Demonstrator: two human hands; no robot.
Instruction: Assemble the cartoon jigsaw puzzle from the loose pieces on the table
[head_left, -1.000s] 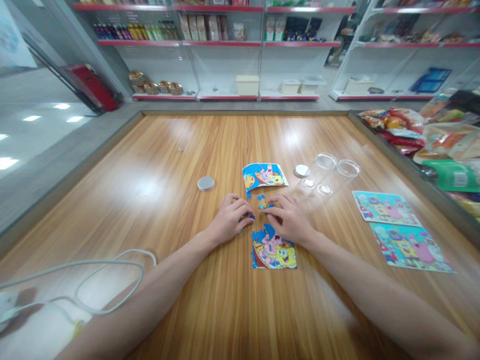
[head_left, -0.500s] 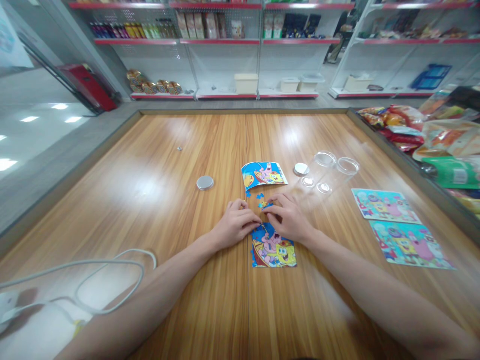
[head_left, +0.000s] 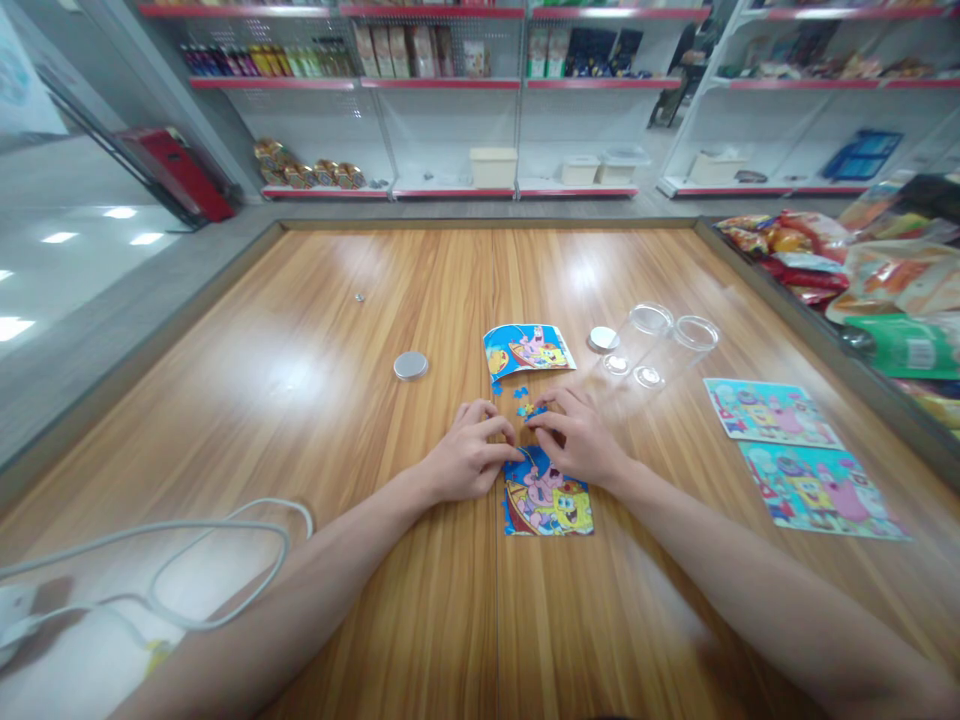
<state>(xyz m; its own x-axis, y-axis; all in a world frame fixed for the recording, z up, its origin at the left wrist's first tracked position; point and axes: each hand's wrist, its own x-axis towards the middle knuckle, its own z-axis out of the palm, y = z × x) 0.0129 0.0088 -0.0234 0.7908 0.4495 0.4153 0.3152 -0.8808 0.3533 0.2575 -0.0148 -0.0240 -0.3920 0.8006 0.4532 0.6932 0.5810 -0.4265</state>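
A partly assembled jigsaw puzzle [head_left: 551, 500] with a yellow and a pink cartoon figure in a boat lies flat on the table. At its upper left corner, my left hand [head_left: 472, 450] rests a fingertip on the blue edge, its fingers bent and apart. My right hand [head_left: 574, 435] arches over the puzzle's upper right part, fingers apart, tips beside small loose puzzle pieces [head_left: 523, 410]. Its palm hides part of the puzzle and some pieces. Beyond the hands lies a curled reference picture [head_left: 531, 350] of the same scene, with a blue piece [head_left: 496, 390] by its lower left corner.
Two clear plastic jars [head_left: 694, 340] lie to the right, near a silver lid [head_left: 603, 339]. Another lid [head_left: 411, 366] is on the left. Two more cartoon pictures [head_left: 821, 490] lie at right. A white cable [head_left: 281, 560] loops at lower left. Snack packets [head_left: 810, 270] border the right edge.
My left hand's fingers have spread slightly and drawn back left from the puzzle's top edge, uncovering more of its upper left corner. My right hand has barely moved.
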